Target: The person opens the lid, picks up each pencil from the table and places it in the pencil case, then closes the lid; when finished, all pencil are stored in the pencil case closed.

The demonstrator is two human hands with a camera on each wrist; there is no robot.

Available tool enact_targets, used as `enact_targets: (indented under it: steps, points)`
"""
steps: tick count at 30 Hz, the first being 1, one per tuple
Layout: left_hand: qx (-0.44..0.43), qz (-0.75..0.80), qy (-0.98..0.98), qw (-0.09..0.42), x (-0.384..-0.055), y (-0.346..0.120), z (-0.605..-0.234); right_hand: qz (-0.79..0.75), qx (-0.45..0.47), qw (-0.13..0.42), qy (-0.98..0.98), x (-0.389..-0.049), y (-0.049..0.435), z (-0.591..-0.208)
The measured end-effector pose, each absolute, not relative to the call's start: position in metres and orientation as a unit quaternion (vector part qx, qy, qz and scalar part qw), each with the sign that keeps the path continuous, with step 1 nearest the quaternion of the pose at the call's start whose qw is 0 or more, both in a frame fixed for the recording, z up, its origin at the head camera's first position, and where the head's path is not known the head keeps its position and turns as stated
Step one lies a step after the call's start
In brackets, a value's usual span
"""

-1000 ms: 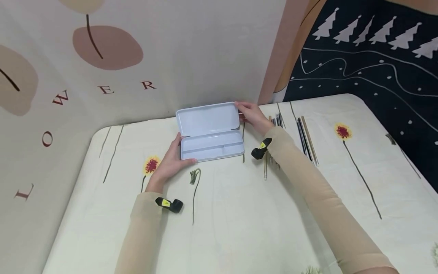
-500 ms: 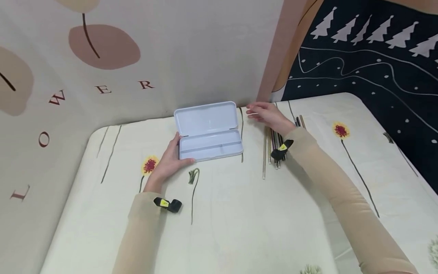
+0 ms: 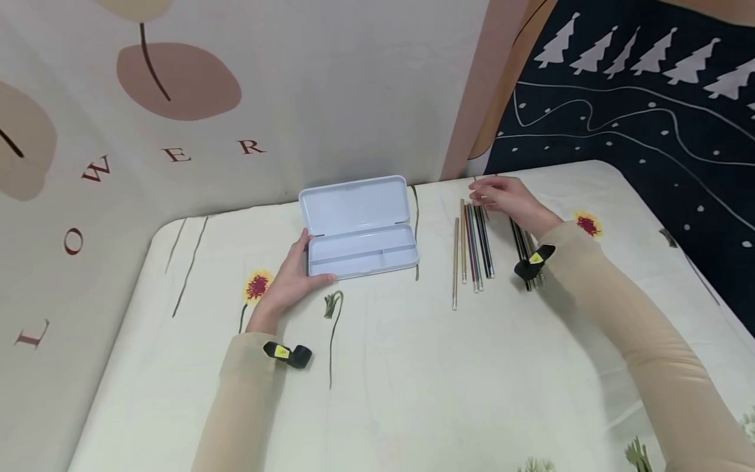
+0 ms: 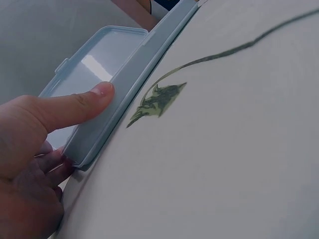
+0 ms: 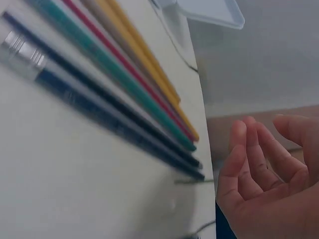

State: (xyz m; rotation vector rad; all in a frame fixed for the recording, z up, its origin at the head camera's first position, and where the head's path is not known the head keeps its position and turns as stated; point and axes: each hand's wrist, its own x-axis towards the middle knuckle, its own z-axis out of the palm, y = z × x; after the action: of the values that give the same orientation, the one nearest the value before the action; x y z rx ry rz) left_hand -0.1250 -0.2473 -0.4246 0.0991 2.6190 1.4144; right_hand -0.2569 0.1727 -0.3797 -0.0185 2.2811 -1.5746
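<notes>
A pale blue pencil case point(image 3: 354, 206) with its lid raised sits at the back of the table; its divided tray shows no contents. My left hand point(image 3: 288, 283) grips the case's near left corner, thumb point(image 4: 82, 107) on the front wall and fingers curled at the end. Farther right, my right hand point(image 3: 510, 198) hovers over the far ends of several pencils point(image 3: 455, 262) lying side by side. In the right wrist view the right hand point(image 5: 269, 181) has loosely bent fingers and holds nothing, just past the tips of a teal pencil point(image 5: 119, 74) and its neighbours.
A second bunch of pencils point(image 3: 518, 239) lies partly hidden under the right wrist. A cloth-covered wall point(image 3: 366, 98) rises right behind the case. The white tablecloth point(image 3: 401, 367) has printed flowers and stems.
My right hand has let go of the case's lid and moved right, over the pencils. The left hand has stayed on the case, which remains in place.
</notes>
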Motion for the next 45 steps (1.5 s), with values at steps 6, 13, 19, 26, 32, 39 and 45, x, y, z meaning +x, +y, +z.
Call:
enact_targets:
  steps: [6, 13, 19, 26, 32, 39, 45]
  points:
    - [0.034, 0.468, 0.879, 0.081, -0.124, -0.248, -0.423, -0.530, -0.001, 0.175, 0.830, -0.250, 0.196, -0.379]
    - [0.036, 0.471, 0.878, 0.077, -0.124, -0.248, -0.424, -0.516, -0.025, 0.151, 0.843, -0.238, 0.219, -0.379]
    - [0.034, 0.471, 0.878, 0.077, -0.124, -0.249, -0.425, -0.494, -0.040, 0.147, 0.856, -0.226, 0.236, -0.383]
    - [0.033, 0.471, 0.878, 0.075, -0.122, -0.250, -0.425, -0.457, -0.026, 0.154, 0.876, -0.209, 0.253, -0.387]
    - [0.033, 0.469, 0.880, 0.076, -0.122, -0.249, -0.424, -0.441, -0.025, 0.142, 0.886, -0.196, 0.263, -0.391]
    - [0.028, 0.464, 0.882, 0.082, -0.123, -0.247, -0.423, -0.430, -0.026, 0.130, 0.893, -0.186, 0.273, -0.396]
    - [0.024, 0.465, 0.881, 0.081, -0.123, -0.248, -0.423, -0.404, -0.002, 0.146, 0.903, -0.185, 0.271, -0.399]
